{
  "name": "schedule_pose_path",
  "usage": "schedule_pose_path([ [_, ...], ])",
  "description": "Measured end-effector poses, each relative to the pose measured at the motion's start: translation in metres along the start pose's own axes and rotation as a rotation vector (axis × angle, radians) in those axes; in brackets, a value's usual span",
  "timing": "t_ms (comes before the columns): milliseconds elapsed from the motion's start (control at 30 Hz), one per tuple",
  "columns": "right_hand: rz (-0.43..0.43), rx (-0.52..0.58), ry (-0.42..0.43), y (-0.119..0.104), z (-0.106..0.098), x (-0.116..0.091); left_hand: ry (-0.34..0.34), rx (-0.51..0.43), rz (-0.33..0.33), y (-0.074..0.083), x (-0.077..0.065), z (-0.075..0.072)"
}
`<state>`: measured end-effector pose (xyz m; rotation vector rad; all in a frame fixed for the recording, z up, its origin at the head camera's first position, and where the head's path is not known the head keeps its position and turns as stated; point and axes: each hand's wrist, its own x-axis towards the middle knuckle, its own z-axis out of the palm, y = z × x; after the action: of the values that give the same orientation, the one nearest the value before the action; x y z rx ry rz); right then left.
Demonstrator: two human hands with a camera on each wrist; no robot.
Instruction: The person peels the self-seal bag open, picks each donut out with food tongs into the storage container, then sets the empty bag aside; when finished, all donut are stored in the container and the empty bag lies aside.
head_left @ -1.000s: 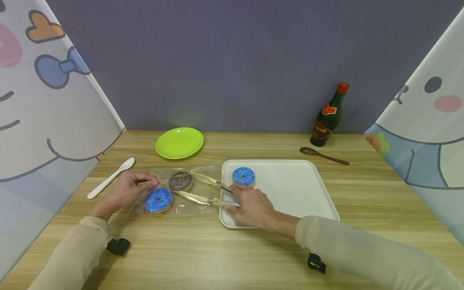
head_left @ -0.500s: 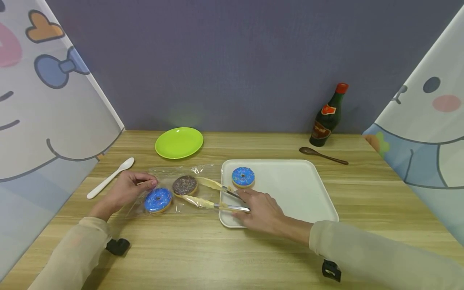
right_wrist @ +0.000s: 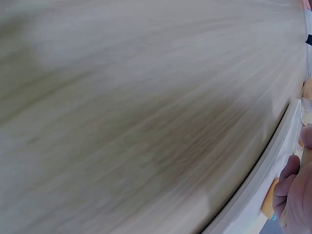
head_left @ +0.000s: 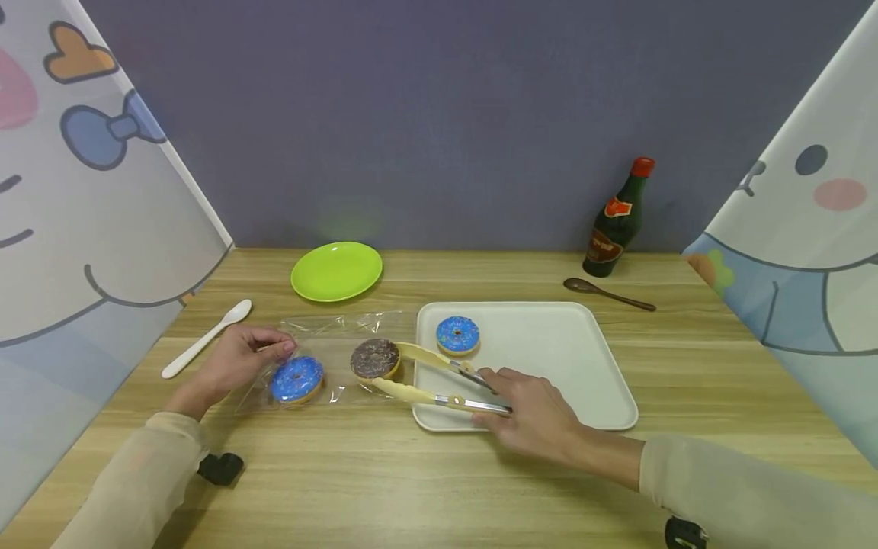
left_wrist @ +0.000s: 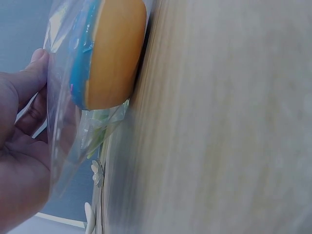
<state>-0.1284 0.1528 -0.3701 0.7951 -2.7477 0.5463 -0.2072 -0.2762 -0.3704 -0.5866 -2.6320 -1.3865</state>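
Note:
My left hand (head_left: 240, 361) pinches the edge of a clear plastic bag (left_wrist: 61, 141). Inside the bag lies a blue-iced donut (head_left: 297, 379), close to my left fingertips. My right hand (head_left: 531, 412) grips a pair of tongs (head_left: 446, 400) with metal arms and cream tips. Those tips are either side of a chocolate-iced donut (head_left: 374, 360) near the bag's right end; whether it is fully out of the bag is hard to tell. Another blue-iced donut (head_left: 457, 335) rests on the white tray (head_left: 569, 366), beyond the tongs.
A green plate (head_left: 336, 272) lies at the back left, and a white spoon (head_left: 207, 338) left of the bag. At the back right stand a dark green bottle (head_left: 615, 221) and a brown wooden spoon (head_left: 609, 294). A grey wall closes off the back.
My right hand and the tongs have drawn back to the right. The chocolate donut has slid rightward with them, away from the blue donut in the bag. My left hand has stayed put.

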Motion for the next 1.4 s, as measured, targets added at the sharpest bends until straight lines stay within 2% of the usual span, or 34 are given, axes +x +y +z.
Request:
schedule_pose_path([
  [100, -0.012, 0.003, 0.012, 0.005, -0.005, -0.008, 0.008, 0.002, -0.012, 0.0, 0.0, 0.0],
  [300, -0.016, 0.013, 0.046, 0.015, -0.015, -0.026, 0.012, -0.013, 0.009, 0.002, -0.001, 0.001],
  [700, -0.093, 0.008, 0.174, 0.037, -0.032, -0.066, 0.009, 0.013, -0.003, -0.002, 0.0, -0.001],
  [1033, -0.035, -0.048, 0.205, 0.051, -0.046, -0.095, 0.006, 0.004, -0.006, -0.001, -0.001, -0.001],
  [1167, -0.02, -0.078, 0.241, 0.057, -0.053, -0.102, 0.006, 0.001, -0.003, -0.002, -0.001, -0.001],
  [1400, 0.061, -0.118, 0.251, 0.068, -0.061, -0.109, -0.004, 0.006, 0.006, -0.003, -0.001, -0.002],
])
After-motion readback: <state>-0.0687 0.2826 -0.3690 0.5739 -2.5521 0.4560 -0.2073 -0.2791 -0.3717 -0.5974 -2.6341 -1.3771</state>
